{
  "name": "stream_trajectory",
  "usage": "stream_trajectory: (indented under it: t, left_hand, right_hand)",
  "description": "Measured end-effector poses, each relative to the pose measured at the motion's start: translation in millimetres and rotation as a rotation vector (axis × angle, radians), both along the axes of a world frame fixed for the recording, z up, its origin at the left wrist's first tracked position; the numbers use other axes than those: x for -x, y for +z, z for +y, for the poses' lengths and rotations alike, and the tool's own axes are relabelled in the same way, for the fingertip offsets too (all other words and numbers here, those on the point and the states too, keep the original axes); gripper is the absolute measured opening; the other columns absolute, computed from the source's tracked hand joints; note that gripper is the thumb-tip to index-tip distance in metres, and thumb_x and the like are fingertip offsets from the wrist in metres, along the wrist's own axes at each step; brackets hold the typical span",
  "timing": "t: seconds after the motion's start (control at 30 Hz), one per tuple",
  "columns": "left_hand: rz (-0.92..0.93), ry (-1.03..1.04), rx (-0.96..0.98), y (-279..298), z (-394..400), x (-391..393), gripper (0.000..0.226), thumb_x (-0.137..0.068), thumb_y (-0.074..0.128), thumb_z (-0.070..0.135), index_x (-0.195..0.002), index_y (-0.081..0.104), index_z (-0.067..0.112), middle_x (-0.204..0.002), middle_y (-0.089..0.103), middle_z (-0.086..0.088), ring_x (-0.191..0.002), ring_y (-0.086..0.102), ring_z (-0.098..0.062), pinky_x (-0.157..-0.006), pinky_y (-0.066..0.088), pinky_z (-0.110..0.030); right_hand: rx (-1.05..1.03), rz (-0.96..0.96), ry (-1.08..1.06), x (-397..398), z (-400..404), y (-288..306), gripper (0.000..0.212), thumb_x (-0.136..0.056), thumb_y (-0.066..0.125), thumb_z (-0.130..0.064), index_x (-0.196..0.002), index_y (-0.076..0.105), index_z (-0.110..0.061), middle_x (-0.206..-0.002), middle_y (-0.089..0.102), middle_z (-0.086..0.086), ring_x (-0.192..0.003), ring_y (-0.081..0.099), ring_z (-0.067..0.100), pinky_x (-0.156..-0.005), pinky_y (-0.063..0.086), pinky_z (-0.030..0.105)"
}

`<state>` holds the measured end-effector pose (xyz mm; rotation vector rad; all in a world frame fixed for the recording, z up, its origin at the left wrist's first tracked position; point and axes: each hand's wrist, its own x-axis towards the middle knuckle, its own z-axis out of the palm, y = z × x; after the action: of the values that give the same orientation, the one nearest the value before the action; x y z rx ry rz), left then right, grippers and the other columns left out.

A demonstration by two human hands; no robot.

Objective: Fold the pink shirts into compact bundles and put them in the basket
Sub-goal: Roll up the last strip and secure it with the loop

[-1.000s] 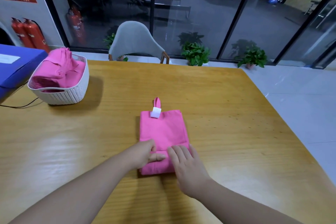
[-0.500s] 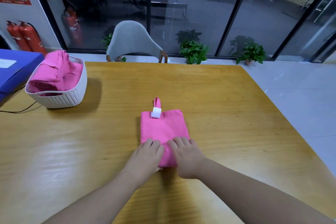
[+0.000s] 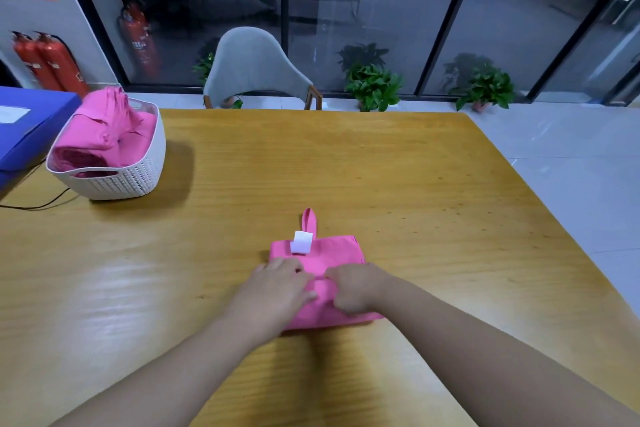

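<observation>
A pink shirt (image 3: 330, 253), folded into a small rectangle with a white tag and a loop at its far edge, lies on the wooden table (image 3: 398, 177) in front of me. My left hand (image 3: 277, 291) and my right hand (image 3: 353, 288) sit side by side on its near half. Both grip the thick rolled near fold, the right hand's fingers plainly curled round it. Over at the far left, a white woven basket (image 3: 117, 184) holds other pink shirts (image 3: 107, 135) piled above its rim.
A blue box (image 3: 27, 128) lies at the left edge beside the basket, and a black cable (image 3: 41, 206) runs under it. A grey chair (image 3: 256, 69) stands behind the table's far edge. The table's right edge drops to a tiled floor.
The near end of the shirt has been turned over toward the tag, so the bundle is shorter and thicker. Both hands moved forward with the fold and their fingers curled onto it.
</observation>
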<state>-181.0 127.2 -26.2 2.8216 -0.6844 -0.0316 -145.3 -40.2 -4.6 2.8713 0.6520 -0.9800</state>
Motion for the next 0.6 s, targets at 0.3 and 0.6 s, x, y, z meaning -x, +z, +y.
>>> stream_trajectory:
  t: [0.3,0.6]
  left_hand:
    - [0.186,-0.056,-0.172,2,-7,-24,0.084,-0.057,0.066,0.077,-0.105,0.056,0.01,-0.104,0.058,-0.003,-0.097,0.057,-0.02,-0.077,0.045,-0.029]
    - [0.032,-0.028,-0.29,8,-10,-39,0.096,-0.04,0.067,0.084,-0.095,0.06,0.005,-0.094,0.058,-0.007,-0.084,0.057,-0.023,-0.068,0.048,-0.03]
  right_hand:
    - [-0.108,-0.468,0.103,9,-2,-7,0.048,-0.067,0.036,-0.036,-0.099,0.057,-0.008,-0.098,0.058,0.009,-0.094,0.057,0.028,-0.08,0.047,0.044]
    - [-0.064,-0.344,0.098,-5,-7,-18,0.075,-0.075,0.067,-0.031,-0.137,0.028,-0.014,-0.134,0.038,0.005,-0.125,0.035,0.025,-0.106,0.026,0.04]
